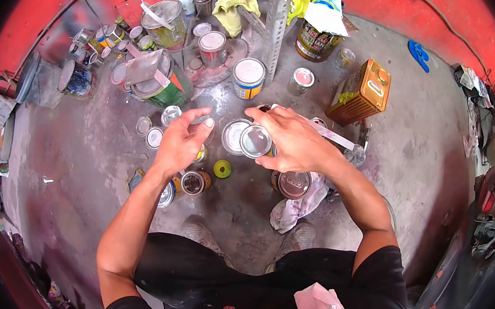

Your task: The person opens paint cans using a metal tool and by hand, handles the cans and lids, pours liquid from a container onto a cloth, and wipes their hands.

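Note:
My right hand [296, 138] curls its thumb and fingers around a small round can [255, 141], whose silver-rimmed end faces up; most of its side is hidden by the hand. Directly behind it is a white-topped, silver-rimmed round lid or can [235, 136]. My left hand [184, 139] is apart from it, thumb and fingers spread, with nothing visible in them. Below that hand stand an open-looking small can [193, 182] and a lime-green round cap [222, 169]. Under my right wrist sits a can with a dark lid [294, 184] beside a stained cloth [300, 210].
Several paint cans crowd the back left, including a large green one [170, 90]. A metal post [275, 32] rises behind a white-lidded can [248, 78]. To the right stand a rectangular orange tin [360, 94] and a stir stick [338, 138]. My shoes [207, 234] are close in front.

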Motion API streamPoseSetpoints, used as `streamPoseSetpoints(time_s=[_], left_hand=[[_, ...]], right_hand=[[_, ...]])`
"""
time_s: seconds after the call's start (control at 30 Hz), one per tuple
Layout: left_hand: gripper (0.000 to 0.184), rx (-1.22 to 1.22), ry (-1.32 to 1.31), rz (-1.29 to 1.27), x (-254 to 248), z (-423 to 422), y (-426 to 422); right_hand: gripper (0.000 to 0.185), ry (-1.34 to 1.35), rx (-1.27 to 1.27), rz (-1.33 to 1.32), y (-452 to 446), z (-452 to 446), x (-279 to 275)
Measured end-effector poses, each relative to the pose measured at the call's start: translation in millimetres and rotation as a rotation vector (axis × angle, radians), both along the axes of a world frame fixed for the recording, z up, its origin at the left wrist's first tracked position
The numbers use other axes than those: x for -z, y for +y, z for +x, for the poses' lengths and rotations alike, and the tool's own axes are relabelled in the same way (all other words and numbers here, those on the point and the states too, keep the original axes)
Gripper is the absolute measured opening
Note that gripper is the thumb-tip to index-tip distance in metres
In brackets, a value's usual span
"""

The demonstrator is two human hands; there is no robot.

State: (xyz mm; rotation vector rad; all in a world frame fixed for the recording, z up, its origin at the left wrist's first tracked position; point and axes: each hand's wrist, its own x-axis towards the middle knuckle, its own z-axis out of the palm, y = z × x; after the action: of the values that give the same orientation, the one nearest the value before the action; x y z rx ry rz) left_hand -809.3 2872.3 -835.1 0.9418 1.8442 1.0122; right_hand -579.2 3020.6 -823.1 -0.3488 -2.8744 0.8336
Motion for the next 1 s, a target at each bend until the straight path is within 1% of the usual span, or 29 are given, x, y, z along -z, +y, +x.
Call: streamPoseSetpoints(time_s=[0.07,0.13,0.27,0.33,0.47,0.67,0.73,0.83,1.0], left_hand=[[0.046,0.002,-0.004,-0.004,-2.1,0.2,-1.3],[0.047,0.013,0.007,-0.029,-5.5,-0.3,-1.2],[0.047,0.023,0.013,-0.022,-4.1,-1.2,0.2],[0.048,0.017,0.021,-0.042,-6.0,0.2,0.6],[0.048,0.015,0.015,-0.044,-8.4,0.4,-0.5],[0.049,0.014,0.013,-0.05,-7.4,0.4,-1.2],[0.049,0.022,0.021,-0.042,-7.7,0.2,-1.8],[0.049,0.034,0.019,-0.054,-7.7,-0.3,-2.0],[0.05,0.032,0.036,-0.049,-11.6,0.4,-3.0]], right_hand=[[0.091,0.007,-0.028,0.003,-1.5,0.2,-0.3],[0.091,-0.059,0.03,-0.01,-1.9,2.6,-9.0],[0.091,-0.018,0.016,0.022,0.5,0.2,-2.2],[0.091,0.034,-0.029,0.038,-0.8,-0.4,2.5],[0.091,-0.015,0.024,0.04,0.5,3.7,-4.7],[0.091,0.014,-0.033,0.055,-0.7,2.9,0.6],[0.09,-0.032,0.035,0.02,0.6,5.3,-4.5],[0.09,0.036,-0.03,0.05,-0.3,1.5,1.9],[0.089,0.008,-0.009,0.061,-1.9,2.8,-5.1]])
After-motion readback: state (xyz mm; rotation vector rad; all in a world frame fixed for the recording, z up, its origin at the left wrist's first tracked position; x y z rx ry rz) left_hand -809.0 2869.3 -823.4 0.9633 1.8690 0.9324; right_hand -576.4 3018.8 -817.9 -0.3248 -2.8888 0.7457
